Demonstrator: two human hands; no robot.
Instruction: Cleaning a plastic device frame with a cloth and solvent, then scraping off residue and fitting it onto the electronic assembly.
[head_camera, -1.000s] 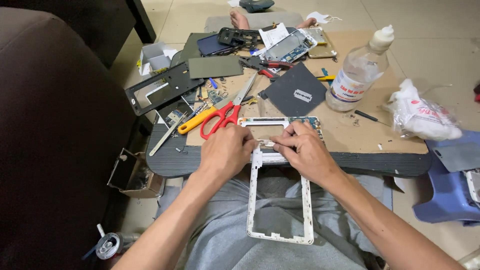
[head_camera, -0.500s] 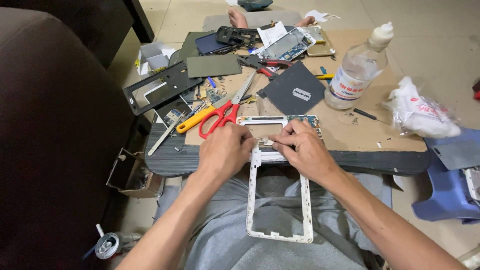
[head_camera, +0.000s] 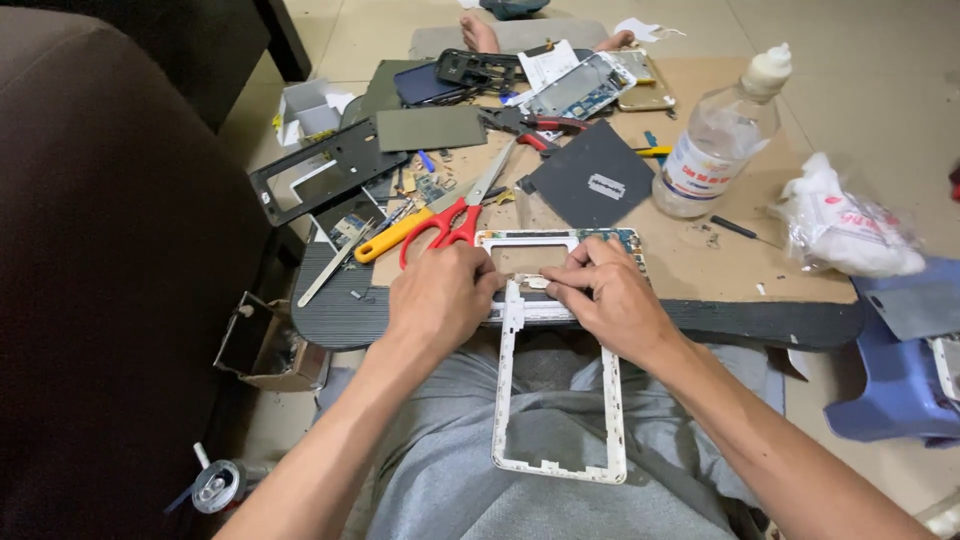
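Across my lap and up onto the near edge of the board lies the white tablet frame (head_camera: 558, 400), its lower end resting on my grey shorts and its top end under both my hands. My left hand (head_camera: 440, 295) is curled closed over the frame's upper left corner, pinning it down; my right hand (head_camera: 605, 295) is half closed on the upper right, thumb and forefinger pinched at a small pale part (head_camera: 532, 283) seated in the top bar. As I judge it, I am in the middle of working that small part loose from the frame. The next move calls for a steady hold with the left and a fine, shallow pull with the right fingertips, since the frame is thin and would flex if I levered hard.

Room is tight ahead. The red-handled scissors (head_camera: 452, 215) lie just beyond my left knuckles, blades pointing away, with a yellow-handled tool (head_camera: 392, 236) beside them. A razor blade (head_camera: 606, 186) sits on a dark square sheet (head_camera: 590, 165) past my right hand, and a clear plastic bottle (head_camera: 715, 140) stands further right, near enough to knock. The dark ribbed mat (head_camera: 335, 310) overhangs the board's near edge. The freest space is back toward my lap.
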